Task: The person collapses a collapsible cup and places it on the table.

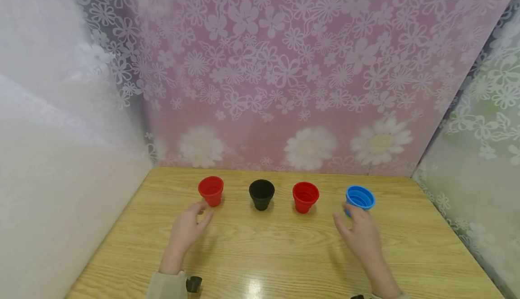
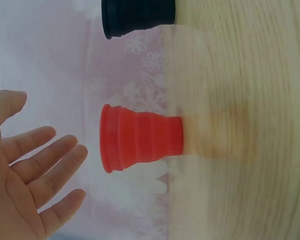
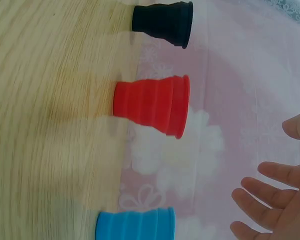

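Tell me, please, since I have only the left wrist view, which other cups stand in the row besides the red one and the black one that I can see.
Observer: To the right of the black cup stand a second red cup and then a blue cup.
Operator: Thank you; is anything close to the blue cup?
Observer: Yes, the right hand is at its near side, partly hiding it in the head view.
Operator: And could you kindly say what shows inside the first red cup, the one that I see side-on?
Observer: The head view looks down into it: only its red inner wall shows, and I can make out nothing inside.
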`<state>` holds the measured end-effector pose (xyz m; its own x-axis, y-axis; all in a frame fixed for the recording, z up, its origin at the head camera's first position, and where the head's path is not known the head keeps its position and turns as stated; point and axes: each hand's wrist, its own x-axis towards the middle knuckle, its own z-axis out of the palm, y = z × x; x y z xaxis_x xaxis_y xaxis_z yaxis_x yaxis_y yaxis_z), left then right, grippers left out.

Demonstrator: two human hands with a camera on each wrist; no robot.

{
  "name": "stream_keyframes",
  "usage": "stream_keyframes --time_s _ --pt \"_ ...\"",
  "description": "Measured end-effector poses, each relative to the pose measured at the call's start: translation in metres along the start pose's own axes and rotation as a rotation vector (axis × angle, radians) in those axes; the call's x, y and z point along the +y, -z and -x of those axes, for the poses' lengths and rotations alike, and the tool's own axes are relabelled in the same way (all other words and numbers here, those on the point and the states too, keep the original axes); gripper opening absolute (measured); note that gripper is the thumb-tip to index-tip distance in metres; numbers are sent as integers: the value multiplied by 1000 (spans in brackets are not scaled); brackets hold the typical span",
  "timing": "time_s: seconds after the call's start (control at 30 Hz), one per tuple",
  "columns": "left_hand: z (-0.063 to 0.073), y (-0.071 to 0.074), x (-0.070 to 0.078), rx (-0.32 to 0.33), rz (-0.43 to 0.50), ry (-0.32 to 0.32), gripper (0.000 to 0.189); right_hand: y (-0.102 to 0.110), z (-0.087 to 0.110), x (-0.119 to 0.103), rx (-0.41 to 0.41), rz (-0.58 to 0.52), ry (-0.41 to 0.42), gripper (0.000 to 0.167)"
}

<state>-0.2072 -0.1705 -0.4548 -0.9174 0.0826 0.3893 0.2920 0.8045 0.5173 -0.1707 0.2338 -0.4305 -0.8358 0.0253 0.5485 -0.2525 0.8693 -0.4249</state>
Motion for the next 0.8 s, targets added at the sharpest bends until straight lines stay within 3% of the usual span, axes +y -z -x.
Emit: stream_keyframes --time_s 0.17,0.6,0.8 --pt "-2 -1 -7 -2 116 83 31 -12 -4 -8 -68 -73 -21 40" --pt "-12 -2 -19 33 283 189 46 -55 -20 -47 -145 -321 -23 31" --pt "-22 -2 -27 47 394 257 36 -75 -27 -69 -196 -461 -46 29"
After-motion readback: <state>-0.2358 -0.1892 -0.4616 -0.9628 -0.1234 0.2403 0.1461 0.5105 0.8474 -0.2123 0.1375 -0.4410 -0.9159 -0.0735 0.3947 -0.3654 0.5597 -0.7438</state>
